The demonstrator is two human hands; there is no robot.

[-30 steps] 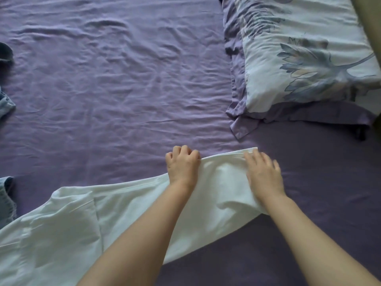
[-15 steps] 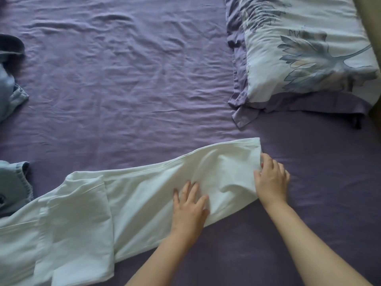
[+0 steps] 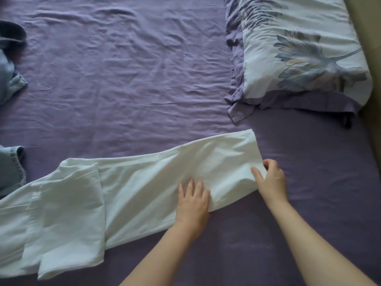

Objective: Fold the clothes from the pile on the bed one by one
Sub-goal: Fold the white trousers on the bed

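A white garment (image 3: pixel 132 186) lies stretched across the purple bed sheet (image 3: pixel 123 79), running from the lower left up to a straight hem at the right. Part of it is doubled over at the left end. My left hand (image 3: pixel 192 200) lies flat on the cloth near its lower edge, fingers straight and spread. My right hand (image 3: pixel 270 180) pinches the right hem's lower corner between thumb and fingers.
A floral pillow (image 3: pixel 299 50) with a purple border lies at the upper right. Blue denim clothes (image 3: pixel 10 166) sit at the left edge, with more blue clothes (image 3: pixel 8 58) at the upper left. A beige bed frame (image 3: pixel 371 58) bounds the right side.
My left hand came off the garment's upper edge and now lies flat lower down. My right hand slid from on top of the hem to its corner. The garment lies flatter.
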